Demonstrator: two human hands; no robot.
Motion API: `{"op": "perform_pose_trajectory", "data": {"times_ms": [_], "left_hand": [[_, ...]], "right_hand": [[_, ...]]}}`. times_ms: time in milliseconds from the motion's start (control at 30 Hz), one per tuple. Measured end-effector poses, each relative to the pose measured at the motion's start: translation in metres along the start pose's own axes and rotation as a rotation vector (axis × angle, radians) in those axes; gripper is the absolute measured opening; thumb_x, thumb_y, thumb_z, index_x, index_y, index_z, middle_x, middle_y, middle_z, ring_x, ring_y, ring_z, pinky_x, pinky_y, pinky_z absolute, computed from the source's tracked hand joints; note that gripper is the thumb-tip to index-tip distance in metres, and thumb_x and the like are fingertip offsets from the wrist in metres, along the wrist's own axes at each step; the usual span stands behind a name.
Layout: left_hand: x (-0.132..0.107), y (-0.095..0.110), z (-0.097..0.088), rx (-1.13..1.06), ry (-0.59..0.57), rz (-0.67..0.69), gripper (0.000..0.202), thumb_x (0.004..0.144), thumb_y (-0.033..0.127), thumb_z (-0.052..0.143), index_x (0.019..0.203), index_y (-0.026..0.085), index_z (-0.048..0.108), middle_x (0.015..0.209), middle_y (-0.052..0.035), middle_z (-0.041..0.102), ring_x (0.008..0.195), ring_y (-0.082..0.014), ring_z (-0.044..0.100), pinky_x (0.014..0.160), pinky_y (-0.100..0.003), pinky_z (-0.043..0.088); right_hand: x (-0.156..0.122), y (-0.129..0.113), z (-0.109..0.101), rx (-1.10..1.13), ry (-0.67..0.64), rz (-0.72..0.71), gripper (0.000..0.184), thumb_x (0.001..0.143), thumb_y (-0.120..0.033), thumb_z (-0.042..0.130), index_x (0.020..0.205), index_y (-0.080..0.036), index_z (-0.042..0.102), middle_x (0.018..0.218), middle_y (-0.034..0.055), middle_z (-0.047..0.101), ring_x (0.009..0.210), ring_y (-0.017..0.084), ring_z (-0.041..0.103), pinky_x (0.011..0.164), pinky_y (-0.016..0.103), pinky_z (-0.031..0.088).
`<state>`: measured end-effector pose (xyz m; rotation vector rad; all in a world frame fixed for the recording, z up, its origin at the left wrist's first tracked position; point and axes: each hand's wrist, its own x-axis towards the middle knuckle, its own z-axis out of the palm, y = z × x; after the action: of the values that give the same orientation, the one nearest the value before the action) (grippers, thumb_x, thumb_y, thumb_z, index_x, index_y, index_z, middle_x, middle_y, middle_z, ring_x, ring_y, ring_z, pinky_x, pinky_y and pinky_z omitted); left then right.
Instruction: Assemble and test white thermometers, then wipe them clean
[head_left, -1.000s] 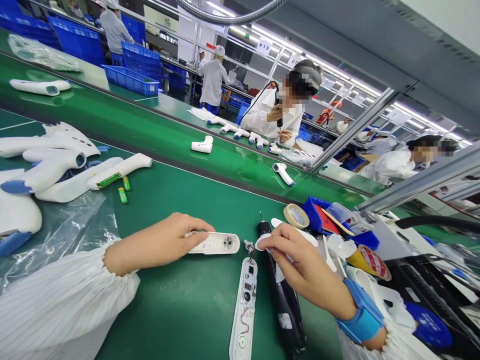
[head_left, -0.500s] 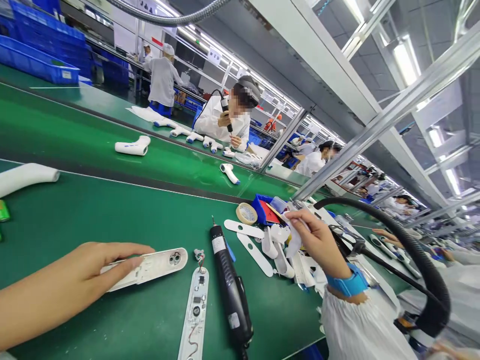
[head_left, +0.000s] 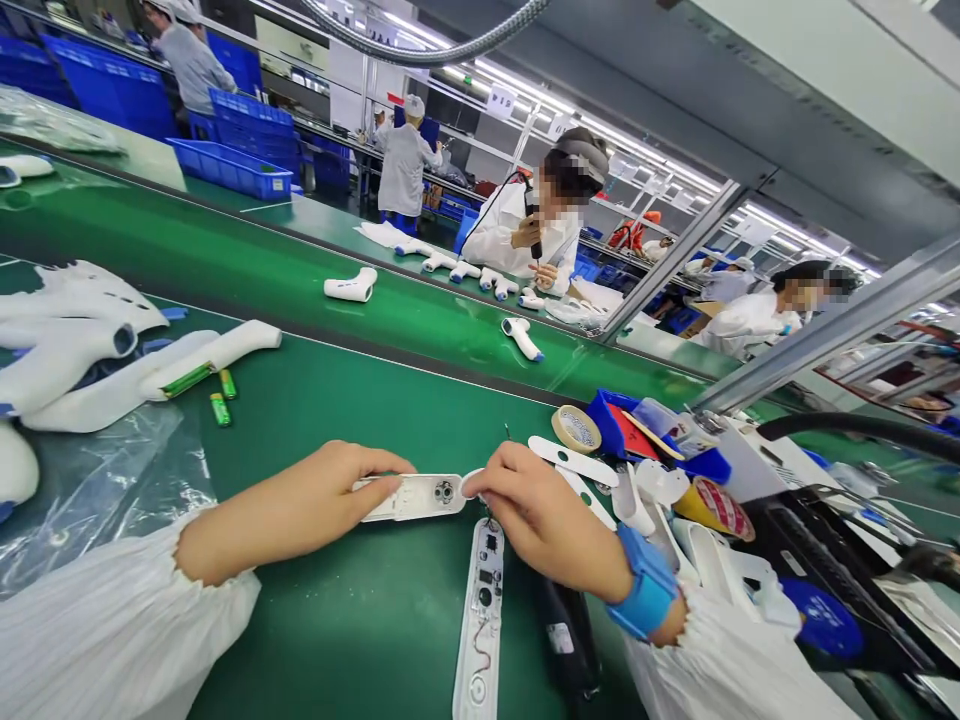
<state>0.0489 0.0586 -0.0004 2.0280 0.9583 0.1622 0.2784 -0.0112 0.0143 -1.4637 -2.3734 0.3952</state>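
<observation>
My left hand (head_left: 341, 500) grips a long white plastic casing half (head_left: 420, 497), its open inner side up, with metal battery contacts at the right end. At that end my right hand (head_left: 525, 500), wearing a blue wrist strap (head_left: 645, 582), pinches a thin white piece (head_left: 472, 484); most of it is hidden by the fingers. Below lies another white casing half with a circuit board (head_left: 484, 600) and thin wires. A black electric screwdriver (head_left: 566, 635) lies partly under my right forearm.
White thermometer-shaped housings (head_left: 67, 375) and green batteries (head_left: 220, 408) lie left, near a clear plastic bag (head_left: 127, 490). A tape roll (head_left: 576, 429), blue bin (head_left: 709, 462) and loose white parts (head_left: 705, 550) are at right. Across the green conveyor (head_left: 435, 325), a co-worker (head_left: 540, 220) holds a screwdriver.
My right hand has come left from the parts pile to the casing's end, bringing a thin white piece. The left hand keeps hold of the casing. The camera view has turned left.
</observation>
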Motion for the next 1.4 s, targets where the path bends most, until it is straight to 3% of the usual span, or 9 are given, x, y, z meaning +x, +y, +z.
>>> {"op": "perform_pose_trajectory", "data": {"times_ms": [133, 300, 533, 867, 1000, 1100, 1267, 1400], "left_hand": [[-0.001, 0.000, 0.002, -0.035, 0.010, 0.036, 0.040, 0.085, 0.043, 0.033, 0.109, 0.030, 0.063, 0.104, 0.0018, 0.067, 0.085, -0.0181, 0.060, 0.069, -0.022, 0.044], [-0.003, 0.000, 0.002, -0.018, 0.031, 0.035, 0.036, 0.085, 0.040, 0.034, 0.104, 0.032, 0.065, 0.100, 0.0039, 0.068, 0.084, -0.0170, 0.059, 0.067, -0.022, 0.041], [-0.003, -0.006, 0.004, -0.011, 0.066, 0.018, 0.039, 0.085, 0.043, 0.034, 0.109, 0.032, 0.063, 0.106, 0.0022, 0.066, 0.098, -0.0218, 0.056, 0.074, -0.027, 0.042], [-0.003, -0.003, 0.005, 0.005, 0.064, 0.015, 0.039, 0.086, 0.044, 0.033, 0.111, 0.034, 0.061, 0.111, 0.0059, 0.065, 0.098, -0.0191, 0.057, 0.077, -0.024, 0.043], [-0.005, -0.002, 0.006, 0.013, 0.069, 0.025, 0.038, 0.086, 0.043, 0.033, 0.111, 0.033, 0.061, 0.108, 0.0053, 0.066, 0.097, -0.0191, 0.057, 0.075, -0.024, 0.042], [-0.005, -0.002, 0.006, 0.005, 0.058, 0.021, 0.038, 0.087, 0.043, 0.033, 0.111, 0.033, 0.061, 0.108, 0.0046, 0.066, 0.095, -0.0191, 0.058, 0.073, -0.024, 0.042], [-0.004, -0.001, 0.003, -0.008, 0.041, 0.009, 0.039, 0.087, 0.044, 0.032, 0.107, 0.033, 0.063, 0.103, 0.0044, 0.067, 0.089, -0.0187, 0.059, 0.068, -0.024, 0.041], [-0.004, -0.001, 0.003, 0.000, 0.047, 0.012, 0.037, 0.087, 0.044, 0.033, 0.107, 0.035, 0.062, 0.108, 0.0066, 0.066, 0.097, -0.0188, 0.057, 0.072, -0.023, 0.042]], "right_hand": [[0.014, 0.001, 0.018, -0.211, -0.115, -0.046, 0.028, 0.085, -0.006, 0.040, 0.098, -0.019, 0.061, 0.088, 0.0062, 0.051, 0.078, 0.016, 0.046, 0.065, 0.027, 0.038], [0.021, 0.001, 0.026, -0.404, -0.207, -0.061, 0.028, 0.084, -0.005, 0.042, 0.097, -0.020, 0.062, 0.086, 0.0062, 0.050, 0.073, 0.016, 0.041, 0.062, 0.028, 0.032], [0.024, -0.002, 0.028, -0.540, -0.267, -0.087, 0.027, 0.082, -0.004, 0.045, 0.096, -0.021, 0.061, 0.085, 0.0063, 0.049, 0.073, 0.018, 0.040, 0.061, 0.030, 0.029], [0.028, -0.003, 0.027, -0.673, -0.284, -0.228, 0.019, 0.081, -0.004, 0.047, 0.086, -0.018, 0.058, 0.080, 0.0068, 0.048, 0.075, 0.020, 0.042, 0.059, 0.032, 0.028], [0.030, -0.001, 0.027, -0.600, -0.284, -0.164, 0.023, 0.080, -0.003, 0.046, 0.087, -0.019, 0.060, 0.080, 0.0062, 0.048, 0.074, 0.019, 0.041, 0.059, 0.030, 0.030], [0.029, 0.003, 0.026, -0.395, -0.270, -0.073, 0.026, 0.082, -0.004, 0.044, 0.089, -0.022, 0.062, 0.083, 0.0055, 0.048, 0.074, 0.017, 0.043, 0.062, 0.029, 0.034], [0.013, 0.009, 0.011, 0.057, -0.051, 0.048, 0.028, 0.088, -0.009, 0.038, 0.096, -0.022, 0.062, 0.081, 0.0032, 0.048, 0.078, 0.014, 0.048, 0.068, 0.027, 0.041], [-0.006, 0.014, -0.007, 0.181, 0.067, 0.130, 0.025, 0.090, -0.015, 0.039, 0.094, -0.024, 0.062, 0.077, 0.0016, 0.048, 0.074, 0.014, 0.049, 0.066, 0.028, 0.041]]}}
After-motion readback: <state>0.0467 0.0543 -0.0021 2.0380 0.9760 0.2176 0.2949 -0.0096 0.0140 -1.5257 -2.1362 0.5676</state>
